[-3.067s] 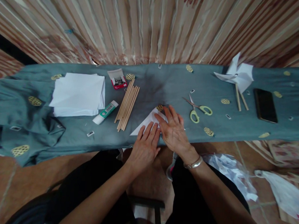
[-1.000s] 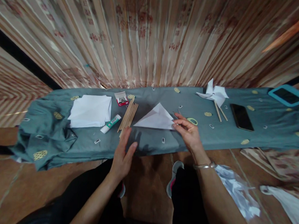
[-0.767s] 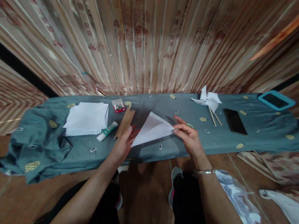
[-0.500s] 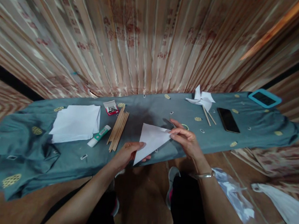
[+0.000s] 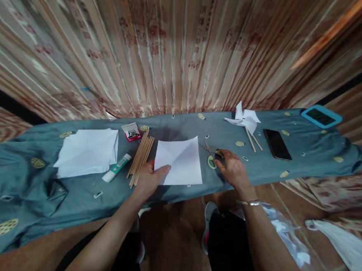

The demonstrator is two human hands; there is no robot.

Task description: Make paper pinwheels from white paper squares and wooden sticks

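Note:
My left hand (image 5: 149, 178) grips the left lower edge of a square white sheet of paper (image 5: 182, 164), thumb on top and the other fingers hidden. Faint diagonal creases cross the unfolded sheet. To its right, my right hand (image 5: 232, 167) has its fingers on one handle loop of a pair of scissors (image 5: 212, 160). The scissors have yellow-green handles, and their blades are spread apart, pointing toward the far left. Just left of my left hand lies a bundle of thin wooden sticks (image 5: 141, 157).
A stack of white paper (image 5: 87, 151), a glue stick (image 5: 116, 168) and a small box of metal pins (image 5: 131, 132) lie on the left. On the right are a paper pinwheel (image 5: 245, 120) with sticks, a phone (image 5: 277, 144) and a blue-framed device (image 5: 321, 117). Patterned curtain (image 5: 174, 48) hangs behind.
The paper, folded into a triangle before, is now opened into a square. My right hand has let go of its corner and moved right and down onto the scissors.

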